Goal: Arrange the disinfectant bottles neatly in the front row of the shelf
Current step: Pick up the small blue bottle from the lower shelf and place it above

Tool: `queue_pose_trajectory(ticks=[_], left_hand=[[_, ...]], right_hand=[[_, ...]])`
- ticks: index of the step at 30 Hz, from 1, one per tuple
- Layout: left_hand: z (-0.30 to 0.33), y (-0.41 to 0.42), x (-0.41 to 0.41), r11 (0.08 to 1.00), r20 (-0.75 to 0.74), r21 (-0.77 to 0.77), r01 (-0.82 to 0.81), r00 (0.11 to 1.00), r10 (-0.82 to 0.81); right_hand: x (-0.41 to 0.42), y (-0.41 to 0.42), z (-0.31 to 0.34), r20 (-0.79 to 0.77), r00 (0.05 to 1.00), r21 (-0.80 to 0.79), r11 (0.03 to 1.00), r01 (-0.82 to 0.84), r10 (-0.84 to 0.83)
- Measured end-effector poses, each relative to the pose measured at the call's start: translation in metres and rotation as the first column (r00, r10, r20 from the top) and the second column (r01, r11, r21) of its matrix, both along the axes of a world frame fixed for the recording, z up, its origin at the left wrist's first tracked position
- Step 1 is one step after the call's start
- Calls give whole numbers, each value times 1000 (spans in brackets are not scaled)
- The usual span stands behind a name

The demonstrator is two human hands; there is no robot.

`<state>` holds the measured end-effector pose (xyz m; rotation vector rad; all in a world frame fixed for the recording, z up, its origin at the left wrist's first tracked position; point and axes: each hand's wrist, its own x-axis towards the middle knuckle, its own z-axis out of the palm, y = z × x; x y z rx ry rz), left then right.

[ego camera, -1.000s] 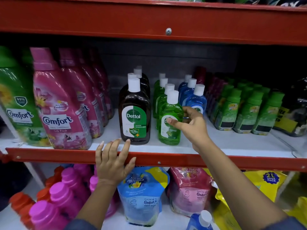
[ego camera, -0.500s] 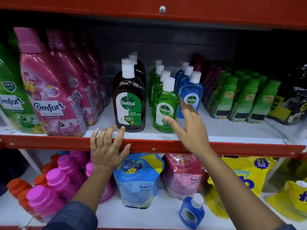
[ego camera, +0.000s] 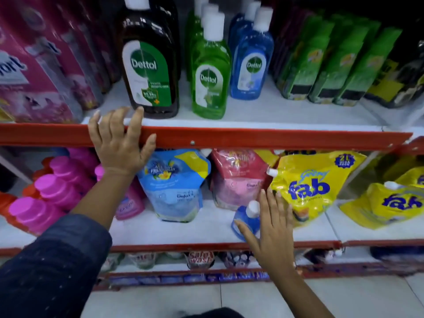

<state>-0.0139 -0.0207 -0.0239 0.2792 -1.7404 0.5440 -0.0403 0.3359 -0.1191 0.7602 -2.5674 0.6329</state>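
On the upper white shelf (ego camera: 286, 115) stand a brown Dettol bottle (ego camera: 150, 65), a green Dettol bottle (ego camera: 210, 74) and a blue Dettol bottle (ego camera: 251, 63), each with more of its kind behind it. A small blue disinfectant bottle (ego camera: 246, 218) with a white cap stands on the lower shelf (ego camera: 183, 232). My right hand (ego camera: 268, 226) is spread open right beside that small bottle, fingers touching or nearly touching it, not closed around it. My left hand (ego camera: 119, 141) rests open over the red front rail (ego camera: 275, 138) of the upper shelf, below the brown bottle.
Pink Comfort bottles (ego camera: 39, 72) fill the upper left, green bottles (ego camera: 332, 60) the upper right. Below stand pink-capped bottles (ego camera: 52, 187), a blue refill pouch (ego camera: 174, 184), a pink pouch (ego camera: 238, 177) and yellow fab pouches (ego camera: 314, 184).
My right hand left the green Dettol bottle and dropped to the small blue bottle on the lower shelf. The view tilted downward. My left hand stayed on the red rail.
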Motion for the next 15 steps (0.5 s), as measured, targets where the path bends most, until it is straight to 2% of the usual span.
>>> queue_pose_trajectory(ticks=[3,6,11,15], left_hand=[[-1,-1,-1,1000,-5,2,-28,1000,28],[-2,-1,-2,999,-5,19,-39,999,39],[-2,-1,-2,999,-6,26,-37,999,37],[-3,-2,-2,999,3,31,-33,999,33]], right_hand=[[4,6,-25,227,972,-180,984,-16,58],[4,6,-40,485,864,-396,915,84,131],[-1,3,-54,572,812,-461,864,202,116],[-4,3,-51,589,797,-495,840,222,136]])
